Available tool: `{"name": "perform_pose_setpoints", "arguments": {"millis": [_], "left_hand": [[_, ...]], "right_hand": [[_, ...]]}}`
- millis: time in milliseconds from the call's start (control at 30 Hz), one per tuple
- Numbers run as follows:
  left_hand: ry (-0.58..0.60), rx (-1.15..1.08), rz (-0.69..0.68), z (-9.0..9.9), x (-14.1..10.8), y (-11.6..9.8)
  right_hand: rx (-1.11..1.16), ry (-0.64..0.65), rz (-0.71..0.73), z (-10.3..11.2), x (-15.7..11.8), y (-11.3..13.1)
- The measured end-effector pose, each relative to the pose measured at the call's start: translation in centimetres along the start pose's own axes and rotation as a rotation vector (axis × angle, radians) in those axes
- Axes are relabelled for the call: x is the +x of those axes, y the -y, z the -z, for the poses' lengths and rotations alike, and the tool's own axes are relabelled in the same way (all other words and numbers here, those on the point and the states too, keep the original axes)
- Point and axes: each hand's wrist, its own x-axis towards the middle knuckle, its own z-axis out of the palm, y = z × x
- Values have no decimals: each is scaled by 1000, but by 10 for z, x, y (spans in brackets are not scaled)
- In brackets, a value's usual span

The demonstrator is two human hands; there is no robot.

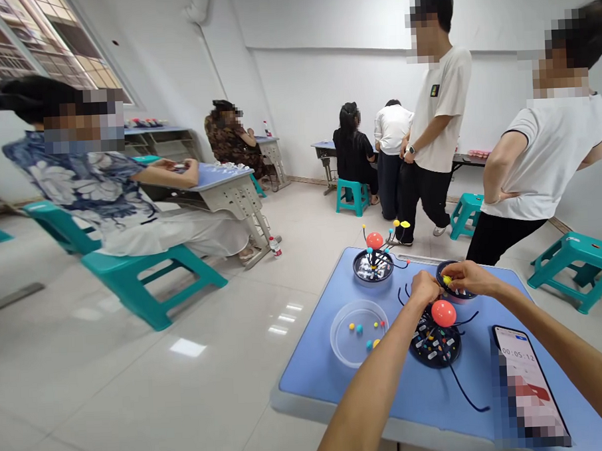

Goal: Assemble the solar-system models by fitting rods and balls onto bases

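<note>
A solar system model stands on the blue desk, with a round black base [435, 352], a large red ball [443, 314] on top and several bendy black arms [460, 378] reaching outward. My left hand [425, 288] is closed in a pinch behind the red ball; what lies between its fingertips is hidden. Close by, my right hand [469, 278] pinches a small yellow ball [448, 281] above a dark round dish [462, 298]. The two hands nearly meet. Left of the model is a clear plastic tub [334, 337] with several small coloured balls in it.
Another model with coloured balls on its arms [373, 269] stands at the desk's back left. A phone [532, 381] showing a timer lies at the right. Several people sit or stand around the room, among green stools [576, 260]. A bottle [275, 247] stands on the floor.
</note>
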Motion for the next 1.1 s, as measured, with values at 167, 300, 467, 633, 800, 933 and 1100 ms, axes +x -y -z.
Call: {"name": "perform_pose_setpoints", "arguments": {"millis": [167,300,467,633,800,933,1100], "left_hand": [[-20,-8,-8,0,-1,0],[-29,-12,-15,1,-2,1],[-46,-23,-24,0,-4,2],[-74,-44,-36,-2,-5,4],[-81,-58,-62,-2,-8,5],[-82,-60,-85,-2,-10,7],[-88,-58,-102,-5,-10,9]], "right_hand": [[-33,-10,-1,0,2,-6],[-126,-29,33,1,3,-8],[-394,-30,187,0,4,0],[-501,9,274,-1,4,8],[-543,33,285,-1,5,8],[-543,9,255,-3,5,9],[-527,-4,193,-4,5,13]]}}
